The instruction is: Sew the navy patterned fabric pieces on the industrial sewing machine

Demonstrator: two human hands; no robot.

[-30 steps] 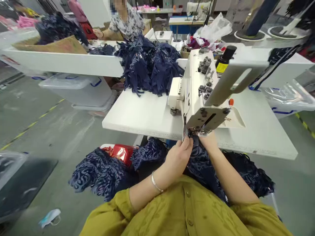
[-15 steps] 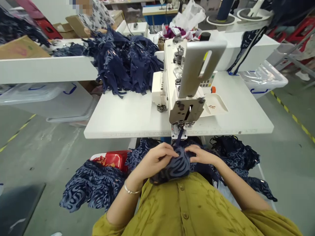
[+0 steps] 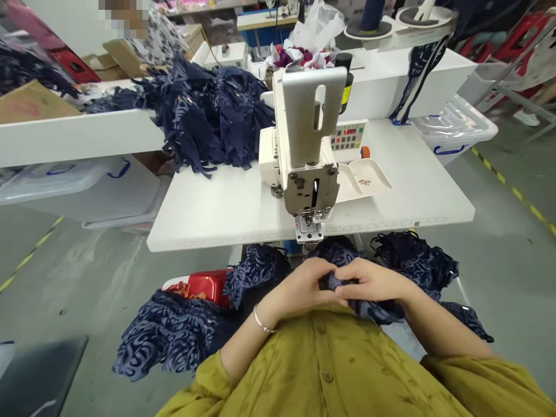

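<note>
My left hand [image 3: 310,288] and my right hand [image 3: 370,280] meet close to my body, below the front edge of the sewing table. Between their closed fingers is a navy patterned fabric piece [image 3: 333,281]; much of it is hidden by the hands. Just beyond stands a sewing machine [image 3: 310,191], whose needle plate [image 3: 309,236] has no cloth on it. More of the patterned fabric [image 3: 336,252] lies bunched under the table edge, behind my fingers.
Navy strap pieces [image 3: 217,116] are heaped left of the machine. A divided tray [image 3: 376,174] holds small metal bits. Patterned fabric piles lie at left [image 3: 169,333] and right [image 3: 417,266], beside a red stool [image 3: 208,286]. Another person [image 3: 167,37] is at the back left.
Both hands have moved right and come together, carrying the fabric piece off the machine. The strap that reached up to the needle plate is gone from there. The view has shifted slightly.
</note>
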